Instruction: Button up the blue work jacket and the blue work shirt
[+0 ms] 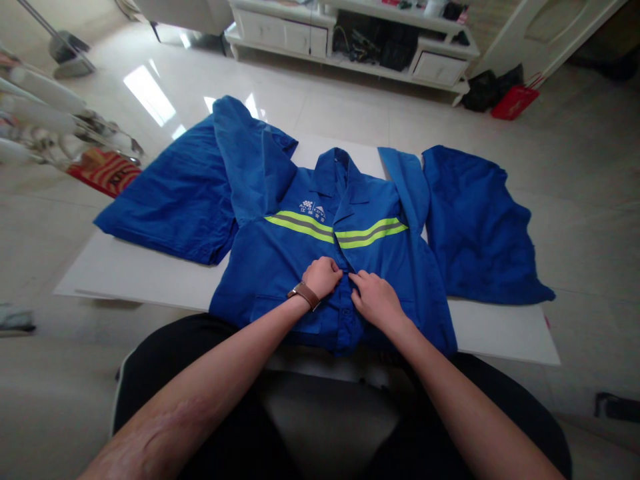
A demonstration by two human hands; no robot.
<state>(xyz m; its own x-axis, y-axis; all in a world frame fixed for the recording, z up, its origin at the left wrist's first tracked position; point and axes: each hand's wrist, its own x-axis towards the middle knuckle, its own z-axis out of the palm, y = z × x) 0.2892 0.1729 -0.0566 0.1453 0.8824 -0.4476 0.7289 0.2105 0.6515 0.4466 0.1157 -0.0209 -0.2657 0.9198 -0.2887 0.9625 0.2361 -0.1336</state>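
Note:
A blue work jacket (295, 260) with yellow-green reflective stripes lies spread front side up, its collar at the far side. My left hand (321, 277), with a brown strap watch (306, 295) at the wrist, pinches the jacket's front placket just below the stripes. Close beside it, my right hand (374, 297) grips the other front edge with bent fingers. Both sets of fingertips nearly meet at the middle of the front. Whether a button is between them is too small to make out. Above the hands the front hangs apart at the collar.
Under the jacket is a white table (135, 283). Folded blue garments lie on it, one at left (175, 193) and one at right (480, 227). Beyond stands a white TV cabinet (280, 33). A red bag (515, 101) rests on the floor at the back right.

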